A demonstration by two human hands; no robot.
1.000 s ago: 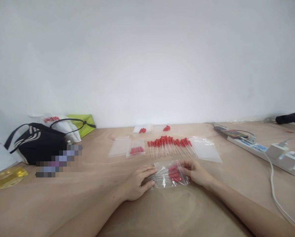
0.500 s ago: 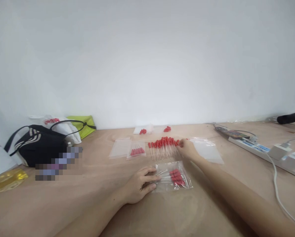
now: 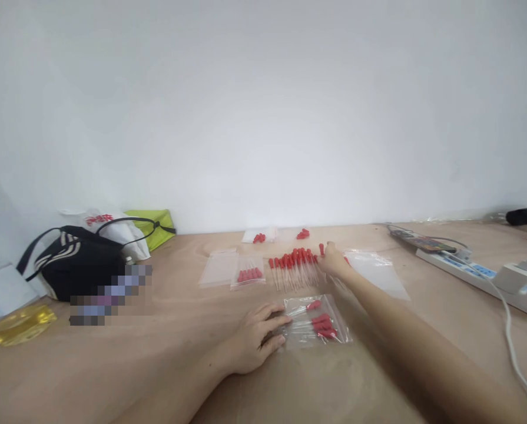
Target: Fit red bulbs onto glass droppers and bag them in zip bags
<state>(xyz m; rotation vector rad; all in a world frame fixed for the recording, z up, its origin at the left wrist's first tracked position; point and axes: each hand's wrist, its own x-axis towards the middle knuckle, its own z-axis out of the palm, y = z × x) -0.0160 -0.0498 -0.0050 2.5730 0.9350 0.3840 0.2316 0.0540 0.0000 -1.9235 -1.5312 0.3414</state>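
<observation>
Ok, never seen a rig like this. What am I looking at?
No machine here: these are a person's own two bare hands. Every picture comes from one camera worn on the head, looking forward and down at a wooden table. The left hand rests on the edge of a clear bag with red-bulbed sticks inside. The right hand reaches to the right end of the loose red-bulbed sticks; whether it grips one is hard to tell. Around them lie more clear bags, a power strip and a black bag.
</observation>
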